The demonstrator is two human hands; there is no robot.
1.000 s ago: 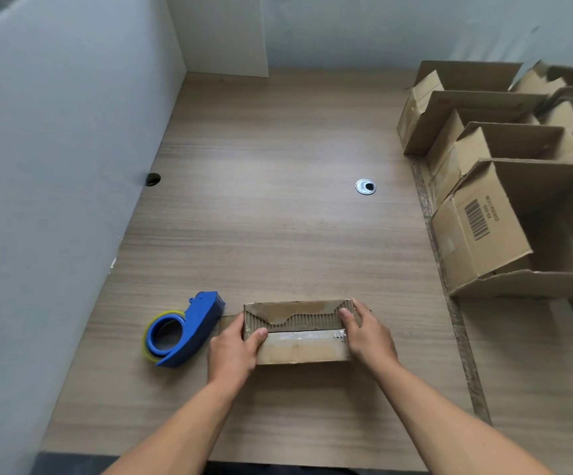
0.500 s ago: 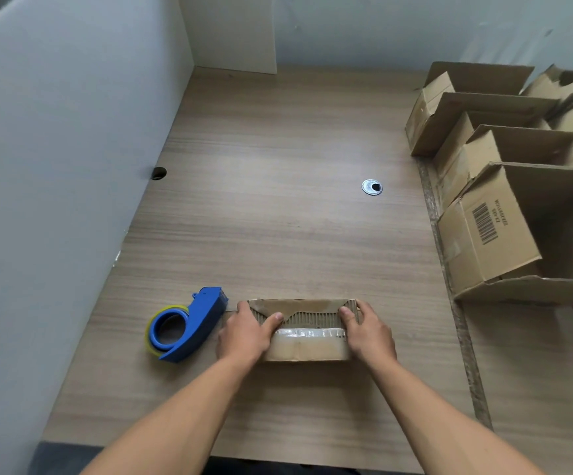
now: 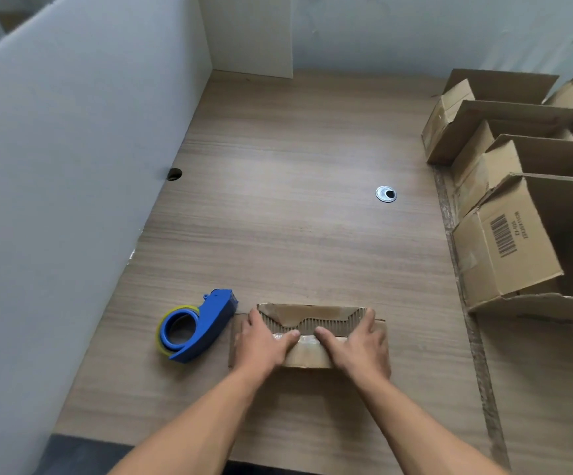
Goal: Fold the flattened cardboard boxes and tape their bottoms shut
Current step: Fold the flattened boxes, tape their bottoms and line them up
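A small cardboard box point(image 3: 309, 317) lies near the table's front edge, its torn corrugated flap facing up with a strip of clear tape across it. My left hand point(image 3: 263, 342) lies flat on the box's left half and my right hand point(image 3: 355, 344) on its right half. Both thumbs press on the taped seam and nearly meet at its middle. A blue tape dispenser point(image 3: 196, 325) with a yellowish roll sits just left of the box, apart from my hands.
Several folded open cardboard boxes point(image 3: 504, 241) stand along the right side of the wooden table point(image 3: 288, 186). A grey partition wall point(image 3: 65, 166) borders the left. A metal cable grommet point(image 3: 386, 194) is set in the table's middle right.
My hands, first gripping the box's two ends, have slid inward along the taped seam until the thumbs nearly meet. The dispenser has not moved.
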